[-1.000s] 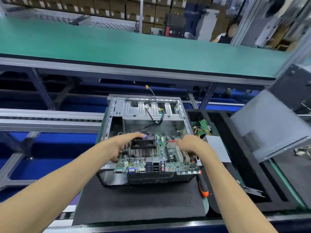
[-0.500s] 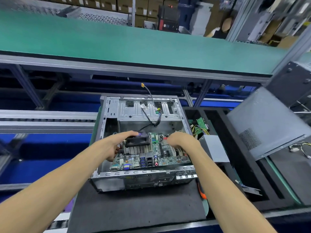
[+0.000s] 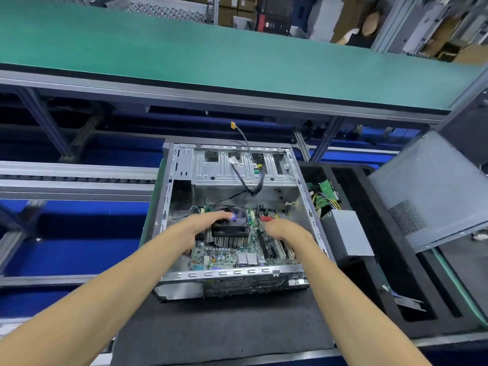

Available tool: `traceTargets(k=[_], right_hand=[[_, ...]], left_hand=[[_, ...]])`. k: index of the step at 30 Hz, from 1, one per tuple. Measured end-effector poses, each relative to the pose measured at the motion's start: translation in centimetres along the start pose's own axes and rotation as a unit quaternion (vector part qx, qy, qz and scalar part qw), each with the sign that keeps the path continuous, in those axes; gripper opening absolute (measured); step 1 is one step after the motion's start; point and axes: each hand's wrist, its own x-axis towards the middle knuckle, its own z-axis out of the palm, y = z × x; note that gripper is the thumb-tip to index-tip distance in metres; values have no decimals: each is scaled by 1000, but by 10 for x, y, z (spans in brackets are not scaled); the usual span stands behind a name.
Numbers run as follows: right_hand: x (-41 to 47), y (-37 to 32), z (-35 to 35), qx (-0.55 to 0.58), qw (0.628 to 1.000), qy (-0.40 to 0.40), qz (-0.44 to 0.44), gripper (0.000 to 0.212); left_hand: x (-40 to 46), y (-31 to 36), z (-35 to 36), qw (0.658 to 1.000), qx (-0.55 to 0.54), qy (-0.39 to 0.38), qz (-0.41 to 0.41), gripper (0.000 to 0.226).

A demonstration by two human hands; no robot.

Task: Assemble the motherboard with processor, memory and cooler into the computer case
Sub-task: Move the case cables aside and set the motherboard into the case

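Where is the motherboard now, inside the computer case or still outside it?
Inside. The motherboard lies within the walls of the open computer case, below its rim. The left hand holds the cooler. Whether it is fully seated, I cannot tell.

we cannot see right hand [image 3: 284, 229] fingertips, curled down onto motherboard [image 3: 224, 256]; boxes [image 3: 232, 9] behind blurred

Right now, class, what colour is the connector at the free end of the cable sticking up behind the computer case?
Yellow-orange connector, clearest in the head view.

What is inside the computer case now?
Inside the computer case lies the motherboard with its cooler; both hands rest on them. The processor under the cooler is hidden.
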Motion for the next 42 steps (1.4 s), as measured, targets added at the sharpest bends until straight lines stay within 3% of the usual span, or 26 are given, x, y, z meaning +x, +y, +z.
traceTargets(k=[16,24,27,33,39,42], right_hand=[[7,11,-9,-42,998,-34,-31,51],[29,9,-11,-60,995,-7,-80,47],[33,7,-12,-65,995,11,-70,52],[40,2,-6,-23,998,-33,-50,51],[42,6,-15,-37,997,-42,-58,51],[42,10,-21,-62,996,49,-49,37]], left_hand=[[3,0,17,1000,1,30,3,118],[12,4,14,997,-8,69,23,84],[18,-1,15,998,-2,65,5,82],[28,-6,19,998,-16,57,-32,79],[37,-5,18,998,-9,46,-29,107],[42,-6,17,997,-7,65,-32,109]])
